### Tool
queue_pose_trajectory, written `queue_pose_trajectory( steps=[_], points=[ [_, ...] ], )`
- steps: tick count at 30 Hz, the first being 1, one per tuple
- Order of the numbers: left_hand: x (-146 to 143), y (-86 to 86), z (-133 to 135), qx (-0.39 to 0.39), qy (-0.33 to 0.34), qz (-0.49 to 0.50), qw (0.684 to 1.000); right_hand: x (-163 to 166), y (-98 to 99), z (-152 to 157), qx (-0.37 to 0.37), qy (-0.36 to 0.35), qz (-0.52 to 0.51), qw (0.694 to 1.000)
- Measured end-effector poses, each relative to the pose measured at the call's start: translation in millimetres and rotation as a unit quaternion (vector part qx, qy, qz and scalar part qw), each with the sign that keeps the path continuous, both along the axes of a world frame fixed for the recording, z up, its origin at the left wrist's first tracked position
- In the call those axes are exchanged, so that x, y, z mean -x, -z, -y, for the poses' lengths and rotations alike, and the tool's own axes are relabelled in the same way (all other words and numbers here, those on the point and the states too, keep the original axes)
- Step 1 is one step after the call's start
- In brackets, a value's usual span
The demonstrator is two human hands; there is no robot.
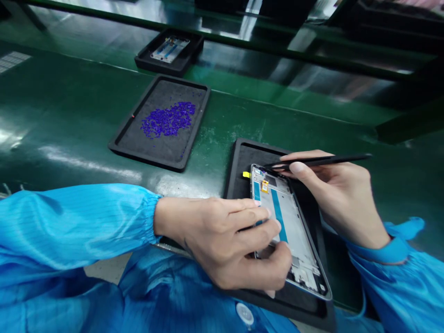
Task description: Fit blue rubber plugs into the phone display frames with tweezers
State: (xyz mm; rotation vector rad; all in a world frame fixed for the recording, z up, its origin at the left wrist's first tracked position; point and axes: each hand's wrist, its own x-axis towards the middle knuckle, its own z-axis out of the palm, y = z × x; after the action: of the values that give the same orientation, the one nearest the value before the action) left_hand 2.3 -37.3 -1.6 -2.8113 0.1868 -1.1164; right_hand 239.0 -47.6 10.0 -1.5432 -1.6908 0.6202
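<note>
The fingers [305, 173] of the right hand [342, 189] close on slim black tweezers [333, 160], whose tips reach the top end of a silver phone frame [289, 217]; whether they pinch a piece there is too small to tell. The left hand [232, 243] grips the frame along its left long side, fingertips pressed to its face, the thumb mostly hidden below. Blue strips [279, 212] run down the frame near an orange flex connector [265, 187], and a yellow tab [246, 175] juts past its upper left edge. The frame looks light, thin and stiff, its bare metal probably slick; the small connector appears the fragile part, making the long outer rims the safest hold, clear of connector and tab. It sits at a slant within a black tray [244, 157], its lower right corner close to the tray's side; whether it lies fully flat is hidden. Blue sleeves [79, 226] frame the work. Farther out on the green desk [86, 101], a second tray [138, 148] holds scattered purple bits [169, 120], and behind it a deeper box [187, 64] carries a similar silver panel [169, 48].
</note>
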Motion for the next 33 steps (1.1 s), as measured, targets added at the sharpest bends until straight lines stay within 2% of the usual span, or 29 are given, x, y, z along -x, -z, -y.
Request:
queue_pose_trajectory(
  steps=[4,13,19,25,33],
  points=[
    [0,-0.7,0,-0.089,-0.021,0.037,0.995,-3,0.9,-1,0.017,-0.010,-0.066,0.998],
    [-1,3.2,3,-0.074,-0.002,0.038,0.997,1,0.2,3,-0.012,0.030,-0.050,0.998],
    [-2,4.5,15,0.000,0.002,-0.015,1.000,5,-2.8,6,-0.035,0.027,0.030,0.999],
    [-3,3.3,22,0.123,-0.046,-0.138,0.982,7,-4.9,9,-0.065,0.011,0.086,0.994],
    [-3,5.9,20,0.136,-0.039,-0.150,0.978,9,-5.1,11,-0.092,-0.024,0.112,0.989]
  ],
)
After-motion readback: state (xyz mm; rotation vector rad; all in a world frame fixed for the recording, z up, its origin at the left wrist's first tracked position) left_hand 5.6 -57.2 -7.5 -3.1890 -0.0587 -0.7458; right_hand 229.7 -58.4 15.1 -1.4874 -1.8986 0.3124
